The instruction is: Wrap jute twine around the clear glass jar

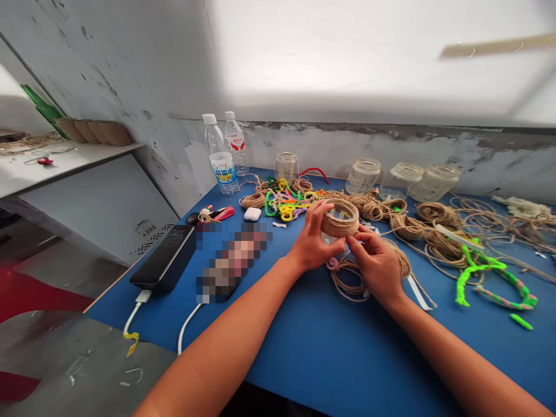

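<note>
So far, one short glass jar [340, 218] wound in tan jute twine, gripped by curled fingers of left hand [310, 240] and right hand [377, 269], with four bare clear glass jars [399, 180] along blue table's [330, 347] far edge.

The jute twine [340, 223] is rough and matt — hairy fibre beside the smooth, clear glass jars [363, 176]. The plastic water bottle [220, 153] looks glossy; the chenille pipe cleaners [480, 272] are fuzzy.

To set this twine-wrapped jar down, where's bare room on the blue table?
Bare blue tabletop lies between your forearms, just below the twine coil under your right hand. More shows below the green pipe cleaners. Behind your hands it's crowded: twine bundles and colored pipe cleaners reach the glass jars.
</note>
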The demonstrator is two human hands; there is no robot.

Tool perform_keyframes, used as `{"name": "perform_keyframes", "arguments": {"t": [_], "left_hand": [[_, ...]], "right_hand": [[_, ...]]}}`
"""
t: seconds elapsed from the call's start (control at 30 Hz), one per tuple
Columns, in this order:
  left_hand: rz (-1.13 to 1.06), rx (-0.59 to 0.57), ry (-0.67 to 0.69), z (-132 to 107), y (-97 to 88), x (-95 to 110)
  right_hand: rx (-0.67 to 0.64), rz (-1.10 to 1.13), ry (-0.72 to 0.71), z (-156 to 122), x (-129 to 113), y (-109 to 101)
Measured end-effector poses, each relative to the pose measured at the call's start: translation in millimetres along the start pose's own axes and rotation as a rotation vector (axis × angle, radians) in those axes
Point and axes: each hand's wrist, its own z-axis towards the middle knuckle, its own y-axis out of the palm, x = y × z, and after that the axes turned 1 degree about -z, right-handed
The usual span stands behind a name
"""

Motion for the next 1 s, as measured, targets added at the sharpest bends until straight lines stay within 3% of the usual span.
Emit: {"name": "perform_keyframes", "arguments": {"t": [1.0], "left_hand": [[-0.004,-0.012,0.003,2.0,-3.7,2.8]], "right_hand": [[0.020,-0.095,-0.077,0.7,3.8,-1.4]]}}
